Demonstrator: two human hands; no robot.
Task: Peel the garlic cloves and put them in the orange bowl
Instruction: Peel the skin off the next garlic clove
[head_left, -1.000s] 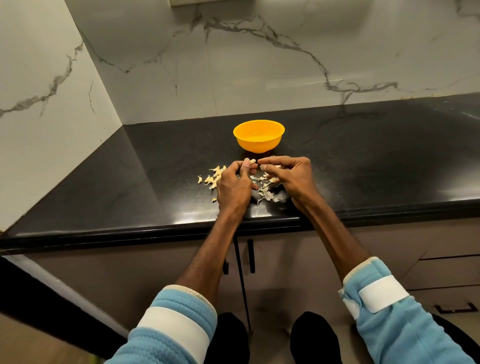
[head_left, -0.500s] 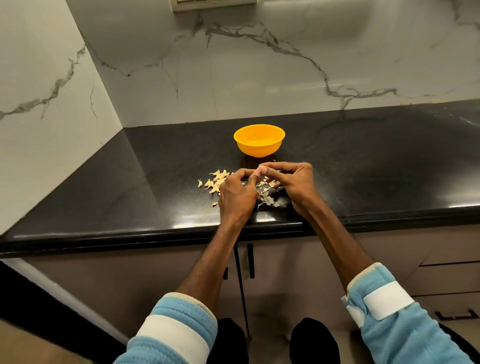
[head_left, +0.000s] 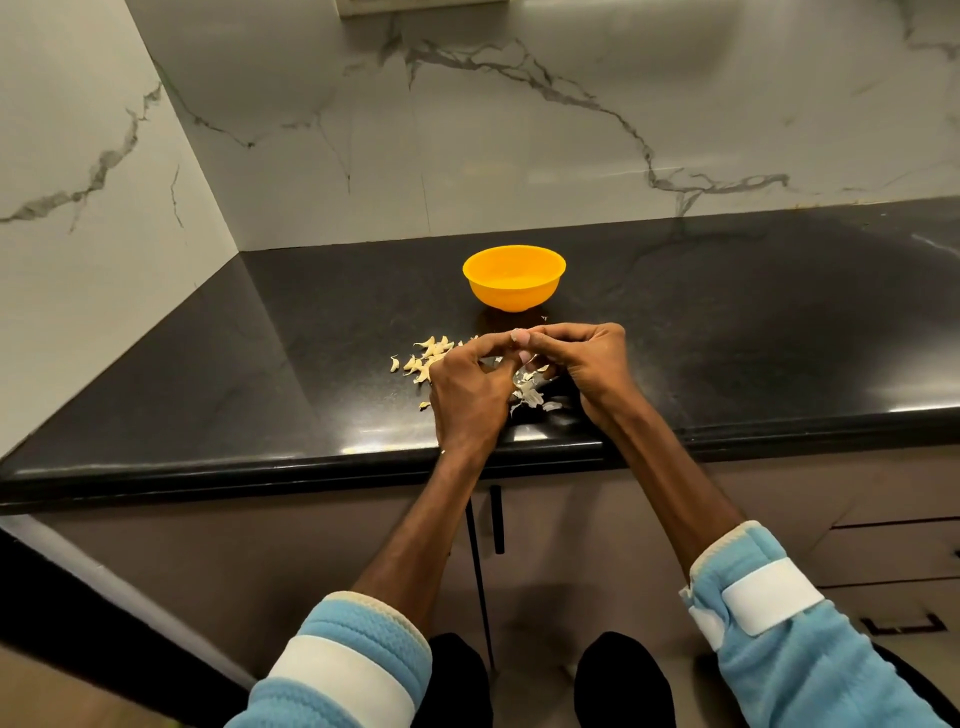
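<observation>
1. Compared with a second ago, the fingers of the left hand (head_left: 467, 395) and the right hand (head_left: 589, 366) are brought closer. The small gap seen then is closed, and both sets of fingers are now curled inward and pressed tip to tip just above the counter (head_left: 311, 364).
2. A garlic clove is judged to be pinched between the two hands. It is hidden by the fingers, so this cannot be confirmed by sight.
3. The closing of the fingers is read as peeling under way: skin is being worked loose, and nothing is yet carried to the orange bowl (head_left: 514, 280).
4. The orange bowl is found where it was, just beyond the hands on the counter. No cloves can be made out inside it from this angle.
5. A heap of cream-yellow, crescent-shaped pieces (head_left: 427, 356), taken to be cloves, is seen just left of the left hand. Thin, papery, whitish skin flakes (head_left: 531, 397) are scattered beneath and between the hands.
6. The bowl is round, smooth and plastic-looking. The counter is black polished stone with a rounded front edge, and highlights are reflected on it. It is backed by a white marble wall (head_left: 519, 130) with grey veins.
</observation>
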